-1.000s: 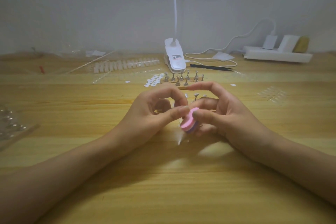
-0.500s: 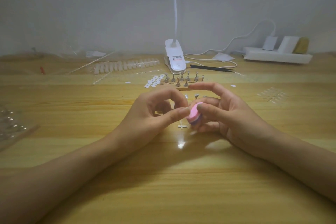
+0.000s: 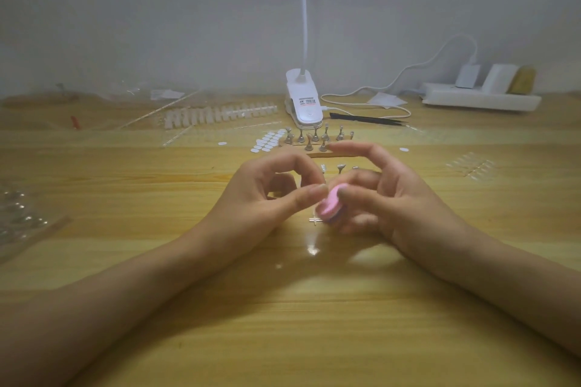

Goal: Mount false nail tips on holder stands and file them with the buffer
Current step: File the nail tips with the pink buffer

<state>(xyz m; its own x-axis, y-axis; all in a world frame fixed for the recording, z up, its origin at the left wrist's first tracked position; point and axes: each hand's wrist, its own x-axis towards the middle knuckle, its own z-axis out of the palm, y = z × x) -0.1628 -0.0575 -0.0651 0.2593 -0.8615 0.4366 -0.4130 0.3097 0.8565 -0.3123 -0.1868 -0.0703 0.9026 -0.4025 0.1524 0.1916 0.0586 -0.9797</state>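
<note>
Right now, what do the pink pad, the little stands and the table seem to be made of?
The pink pad looks like matte foam, with a darker layer underneath. The little stands look metal: silvery, with bright glints. The table looks wood or wood-look laminate: pale grain lines, slight sheen.

The pink buffer [image 3: 330,206] in the right hand's [image 3: 408,198] grip rises from its low spot of a second ago, then drops partway back, and now sits between the two. A clear cross-shaped piece [image 3: 315,220], hidden a second ago, shows just beside its lower edge.
</note>
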